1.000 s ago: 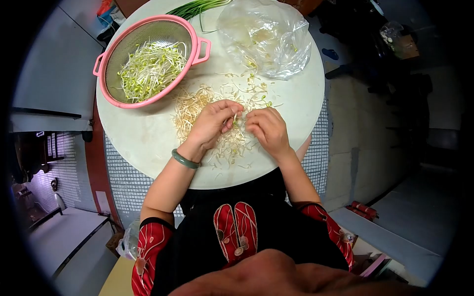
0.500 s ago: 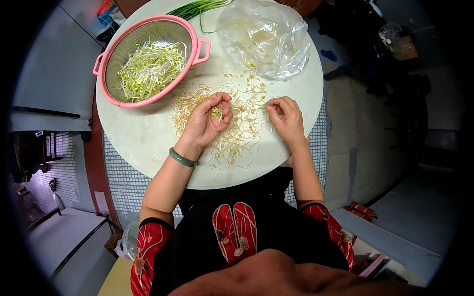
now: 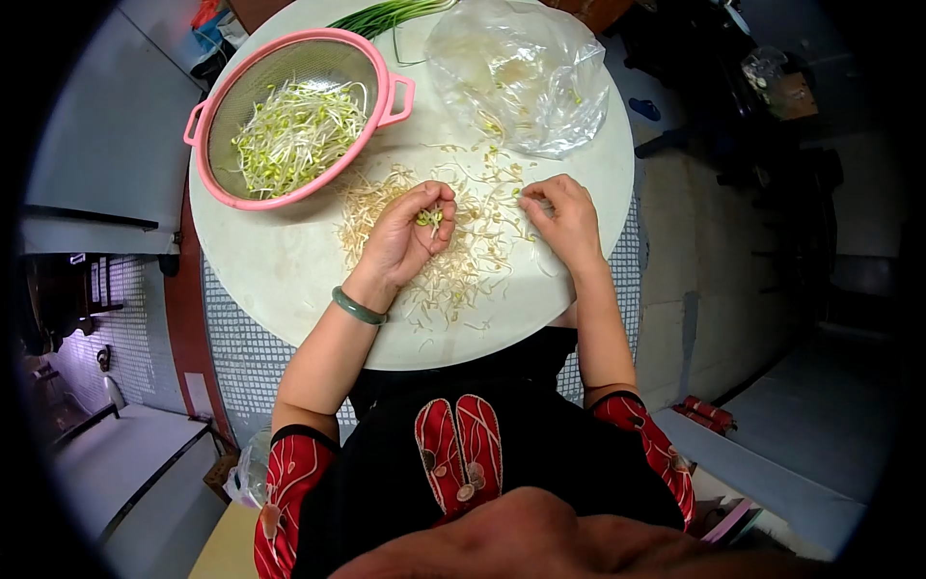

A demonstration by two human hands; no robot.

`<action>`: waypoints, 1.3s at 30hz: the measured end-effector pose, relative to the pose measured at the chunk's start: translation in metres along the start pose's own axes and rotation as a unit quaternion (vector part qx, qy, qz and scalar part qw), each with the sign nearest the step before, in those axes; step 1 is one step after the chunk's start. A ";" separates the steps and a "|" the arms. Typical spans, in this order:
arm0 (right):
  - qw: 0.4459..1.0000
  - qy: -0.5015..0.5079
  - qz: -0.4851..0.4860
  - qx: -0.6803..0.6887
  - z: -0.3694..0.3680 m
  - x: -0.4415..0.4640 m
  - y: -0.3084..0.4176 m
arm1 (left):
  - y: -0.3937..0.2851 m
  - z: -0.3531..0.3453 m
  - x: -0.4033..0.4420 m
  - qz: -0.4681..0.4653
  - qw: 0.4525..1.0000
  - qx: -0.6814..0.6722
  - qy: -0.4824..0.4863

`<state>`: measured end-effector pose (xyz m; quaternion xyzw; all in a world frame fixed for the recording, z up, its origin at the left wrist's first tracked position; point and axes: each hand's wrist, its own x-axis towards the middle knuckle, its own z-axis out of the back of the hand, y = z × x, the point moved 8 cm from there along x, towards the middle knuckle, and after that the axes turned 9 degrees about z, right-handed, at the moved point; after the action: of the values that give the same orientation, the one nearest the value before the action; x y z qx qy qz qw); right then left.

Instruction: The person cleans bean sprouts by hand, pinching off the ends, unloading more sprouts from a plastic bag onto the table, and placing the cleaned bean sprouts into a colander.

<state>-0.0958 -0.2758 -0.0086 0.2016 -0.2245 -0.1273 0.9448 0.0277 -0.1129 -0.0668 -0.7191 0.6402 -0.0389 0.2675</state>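
Observation:
My left hand (image 3: 410, 232) is curled palm up around a few bean sprouts (image 3: 430, 219), whose yellow-green heads show between thumb and fingers. Beneath it spreads a pile of pale trimmed roots and sprout scraps (image 3: 463, 275) on the round white table (image 3: 260, 261). To the right, my right hand (image 3: 564, 220) is closed in a pinch, its fingertips at a single green-headed bean sprout (image 3: 516, 193). A pink-rimmed mesh colander (image 3: 214, 164) stands at the upper left, with a heap of bean sprouts (image 3: 299, 135) inside.
A clear plastic bag (image 3: 526, 72) with some sprouts inside lies at the table's far right. Green onions (image 3: 386, 16) rest at the far edge. Beyond the table are a tiled floor (image 3: 622, 299), a blue slipper (image 3: 644, 109) and a white surface (image 3: 135, 463) at left.
My right hand has turned, its back now more toward me, with its fingertips still near the same spot. My left hand stays in place around its sprouts.

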 end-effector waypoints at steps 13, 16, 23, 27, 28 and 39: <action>0.995 0.012 -0.012 0.101 0.003 0.009 0.032 | 0.007 -0.006 0.002 0.008 0.989 0.133 -0.070; 0.992 0.010 0.046 0.121 -0.004 0.012 0.055 | 0.010 -0.014 -0.001 0.015 0.981 0.178 -0.076; 0.988 0.010 0.069 0.140 -0.011 0.012 0.067 | 0.010 -0.006 0.002 0.001 0.975 0.206 -0.089; 0.991 0.013 0.044 0.127 -0.006 0.011 0.059 | 0.008 -0.005 0.001 0.004 0.979 0.183 -0.087; 0.992 0.017 0.038 0.123 -0.005 0.010 0.058 | 0.009 -0.005 0.001 0.007 0.980 0.177 -0.090; 0.988 -0.012 0.123 0.091 -0.009 0.013 0.074 | 0.009 -0.005 0.002 0.002 0.980 0.177 -0.084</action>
<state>-0.0693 -0.2112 0.0210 0.2558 -0.2699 0.0087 0.9282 0.0180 -0.1169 -0.0666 -0.6593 0.6000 -0.0903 0.4440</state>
